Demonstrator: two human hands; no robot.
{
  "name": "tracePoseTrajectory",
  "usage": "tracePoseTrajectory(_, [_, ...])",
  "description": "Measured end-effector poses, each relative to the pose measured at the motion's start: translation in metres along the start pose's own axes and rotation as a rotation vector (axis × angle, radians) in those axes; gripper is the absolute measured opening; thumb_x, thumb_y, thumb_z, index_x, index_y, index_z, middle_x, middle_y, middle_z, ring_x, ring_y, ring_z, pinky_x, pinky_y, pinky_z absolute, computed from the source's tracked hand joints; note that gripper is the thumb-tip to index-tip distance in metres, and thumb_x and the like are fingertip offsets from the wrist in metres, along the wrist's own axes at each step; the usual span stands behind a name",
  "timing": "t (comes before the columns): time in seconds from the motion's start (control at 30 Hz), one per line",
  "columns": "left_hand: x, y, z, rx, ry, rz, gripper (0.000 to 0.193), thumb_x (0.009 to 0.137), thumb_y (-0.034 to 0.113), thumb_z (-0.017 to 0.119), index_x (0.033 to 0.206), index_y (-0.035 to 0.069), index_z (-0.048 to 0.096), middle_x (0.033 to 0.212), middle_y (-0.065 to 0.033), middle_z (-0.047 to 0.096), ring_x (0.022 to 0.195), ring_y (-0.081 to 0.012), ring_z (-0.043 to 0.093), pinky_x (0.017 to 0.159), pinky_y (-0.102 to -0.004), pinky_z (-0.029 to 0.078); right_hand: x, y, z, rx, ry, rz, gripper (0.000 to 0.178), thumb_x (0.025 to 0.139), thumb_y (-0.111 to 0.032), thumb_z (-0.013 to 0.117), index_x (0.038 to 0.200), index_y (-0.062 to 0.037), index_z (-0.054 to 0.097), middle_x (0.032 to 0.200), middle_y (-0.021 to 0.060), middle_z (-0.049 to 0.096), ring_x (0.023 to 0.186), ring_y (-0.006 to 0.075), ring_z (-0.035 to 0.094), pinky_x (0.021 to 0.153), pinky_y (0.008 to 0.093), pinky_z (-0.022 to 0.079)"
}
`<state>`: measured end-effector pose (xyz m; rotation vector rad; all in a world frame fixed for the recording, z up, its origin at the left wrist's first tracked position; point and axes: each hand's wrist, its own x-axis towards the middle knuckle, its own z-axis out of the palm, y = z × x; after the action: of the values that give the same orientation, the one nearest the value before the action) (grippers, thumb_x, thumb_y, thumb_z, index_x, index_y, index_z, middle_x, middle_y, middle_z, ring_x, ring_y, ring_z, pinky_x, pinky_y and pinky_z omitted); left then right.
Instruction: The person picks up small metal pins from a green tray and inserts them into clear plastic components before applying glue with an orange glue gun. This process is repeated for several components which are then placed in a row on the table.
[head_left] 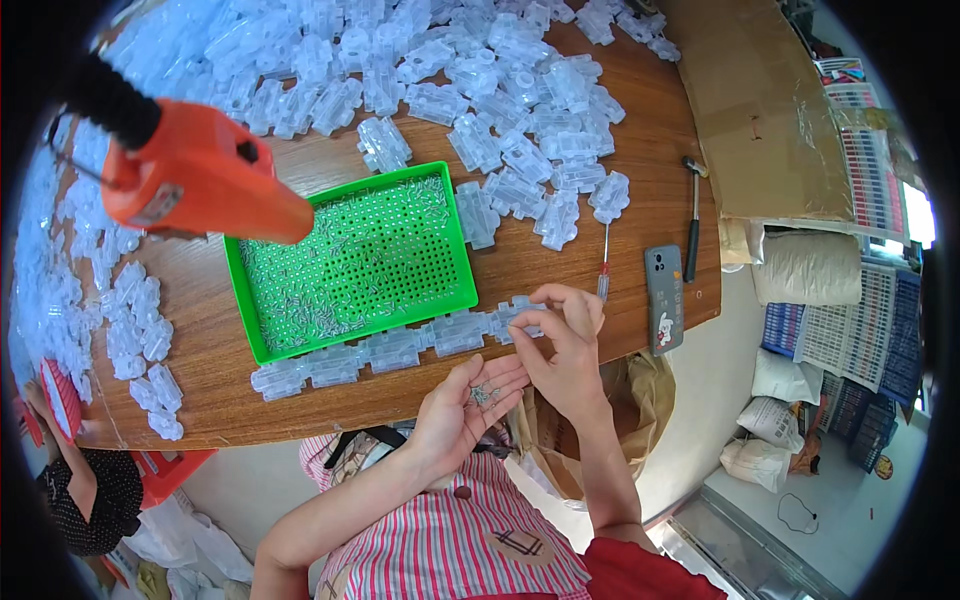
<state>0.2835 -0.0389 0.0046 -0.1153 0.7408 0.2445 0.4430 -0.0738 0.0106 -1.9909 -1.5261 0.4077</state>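
Observation:
My left hand (455,410) lies palm up near the table's front edge, a small heap of metal screws (484,393) resting in it. Bent over the right end of a row of clear plastic housings, my right hand (562,345) has thumb and forefinger around the last housing (519,312); whether a screw is also between them is hidden. The row, with another housing (395,349) near its middle, runs along the front side of a green perforated tray (464,290) scattered with screws. An orange electric screwdriver (215,175) hangs above the tray's left side.
Many loose clear housings (520,85) cover the table's back and left. To the right lie a red-handled screwdriver (604,280), a phone (664,300) and a hammer (692,220). A cardboard box (760,110) stands beyond; a paper bag (640,425) sits below the edge. Another person (95,500) is at left.

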Motion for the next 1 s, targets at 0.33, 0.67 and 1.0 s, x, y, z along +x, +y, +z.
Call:
tracePoseTrajectory(0.33, [-0.006, 0.001, -0.007, -0.036, 0.009, 0.013, 0.048, 0.101, 0.030, 0.035, 0.128, -0.009, 0.044, 0.129, -0.0207, 0.051, 0.122, -0.0253, 0.049, 0.106, -0.0348, 0.038, 0.007, -0.005, 0.004, -0.088, -0.114, -0.059, 0.012, 0.074, -0.009, 0.070, 0.083, -0.0102, 0.062, 0.106, 0.0034, 0.053, 0.102, 0.0265, 0.044, 0.085, 0.0403, 0.032])
tracePoseTrajectory(0.67, [-0.007, 0.004, -0.005, -0.053, -0.028, -0.004, 0.049, 0.101, 0.031, 0.033, 0.130, -0.008, 0.042, 0.134, -0.0197, 0.047, 0.126, -0.0252, 0.046, 0.108, -0.0354, 0.036, 0.006, -0.007, -0.003, -0.096, -0.043, -0.108, 0.011, 0.077, -0.007, 0.067, 0.087, -0.0095, 0.064, 0.098, 0.0036, 0.056, 0.094, 0.0246, 0.050, 0.081, 0.0375, 0.035])
tracePoseTrajectory(1.0, [-0.004, 0.005, -0.002, -0.039, -0.153, 0.064, 0.051, 0.101, 0.035, 0.031, 0.135, -0.002, 0.040, 0.141, -0.0136, 0.042, 0.123, -0.0201, 0.047, 0.103, -0.0312, 0.039, -0.041, -0.042, -0.009, -0.001, -0.059, 0.047, 0.020, 0.070, -0.015, 0.075, 0.087, -0.0109, 0.065, 0.093, 0.0018, 0.055, 0.087, 0.0226, 0.050, 0.077, 0.0367, 0.037])
